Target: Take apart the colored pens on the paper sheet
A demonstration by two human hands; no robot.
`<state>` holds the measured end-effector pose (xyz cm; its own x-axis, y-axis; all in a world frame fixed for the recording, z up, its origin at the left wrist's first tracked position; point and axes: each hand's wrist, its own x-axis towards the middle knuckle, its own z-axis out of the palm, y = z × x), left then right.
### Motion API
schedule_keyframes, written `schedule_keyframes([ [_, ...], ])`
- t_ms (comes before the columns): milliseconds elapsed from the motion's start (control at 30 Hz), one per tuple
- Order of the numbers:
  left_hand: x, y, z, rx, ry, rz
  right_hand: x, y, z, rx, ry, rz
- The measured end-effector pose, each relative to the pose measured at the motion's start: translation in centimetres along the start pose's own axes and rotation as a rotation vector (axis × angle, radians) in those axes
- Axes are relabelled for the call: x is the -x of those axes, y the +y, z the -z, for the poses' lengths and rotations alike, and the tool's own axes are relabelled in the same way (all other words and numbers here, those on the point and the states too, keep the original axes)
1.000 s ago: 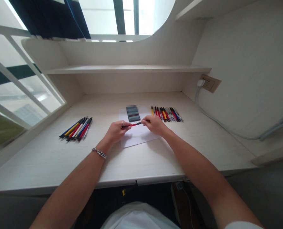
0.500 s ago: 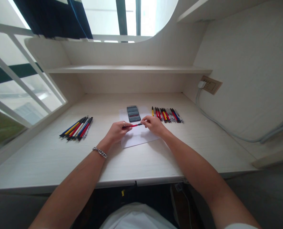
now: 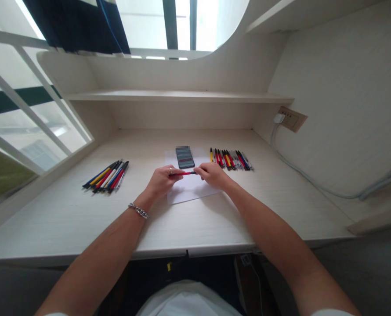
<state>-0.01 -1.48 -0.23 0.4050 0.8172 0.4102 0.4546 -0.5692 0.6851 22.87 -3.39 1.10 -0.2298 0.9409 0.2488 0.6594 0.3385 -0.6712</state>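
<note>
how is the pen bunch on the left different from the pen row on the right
The pen bunch is gathered close, with pens overlapping, while the pen row is spread out side by side. The bunch's far ends slant to the right; the row's slant to the left. The bunch also lies nearer the desk's front edge than the row. Both lie on the white desk and include red, yellow and blue pens.

smooth plastic pen (image 3: pixel 188 173), matt paper (image 3: pixel 195 189), shiny metal bracelet (image 3: pixel 138 210), wood-grained desk (image 3: pixel 66 219), cloth curtain (image 3: pixel 73 28)
</note>
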Motion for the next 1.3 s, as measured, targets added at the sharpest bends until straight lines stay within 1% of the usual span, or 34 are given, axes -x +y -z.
schedule_keyframes([
  [100, -0.02, -0.07, -0.1, 0.003, 0.023, -0.004, -0.06, -0.22, -0.11, 0.027, -0.023, -0.021],
  [200, -0.04, -0.29, -0.16, 0.028, 0.018, 0.024, 0.07, -0.27, -0.27, -0.032, 0.017, -0.02],
  [333, -0.13, -0.38, -0.05, 0.07, -0.023, 0.097, 0.26, -0.11, -0.37, -0.116, 0.091, -0.005],
  [433, -0.21, -0.14, 0.13, 0.049, -0.05, 0.115, 0.26, 0.2, -0.44, -0.143, 0.098, 0.031],
  [533, -0.18, 0.16, 0.16, 0.06, -0.054, 0.107, 0.23, 0.36, -0.39, -0.163, 0.074, 0.038],
  [700, 0.04, 0.32, -0.15, 0.123, 0.031, 0.064, 0.09, 0.08, -0.2, -0.006, -0.03, -0.011],
  [767, 0.05, 0.25, -0.23, 0.132, 0.044, 0.053, 0.02, 0.0, -0.28, 0.019, -0.051, -0.027],
  [833, -0.02, 0.15, -0.25, 0.139, 0.036, 0.069, 0.01, -0.03, -0.4, -0.006, -0.022, -0.025],
  [933, -0.2, 0.07, -0.15, 0.139, 0.019, 0.102, 0.14, 0.02, -0.5, -0.083, 0.06, -0.02],
  [1033, -0.32, 0.18, -0.01, 0.134, 0.009, 0.121, 0.32, 0.17, -0.39, -0.141, 0.079, 0.002],
  [1167, -0.27, 0.44, 0.03, 0.139, 0.003, 0.125, 0.36, 0.35, -0.16, -0.137, 0.047, 0.052],
  [1300, -0.12, 0.58, -0.18, 0.203, 0.014, 0.114, 0.19, 0.11, -0.27, -0.051, -0.064, -0.02],
])
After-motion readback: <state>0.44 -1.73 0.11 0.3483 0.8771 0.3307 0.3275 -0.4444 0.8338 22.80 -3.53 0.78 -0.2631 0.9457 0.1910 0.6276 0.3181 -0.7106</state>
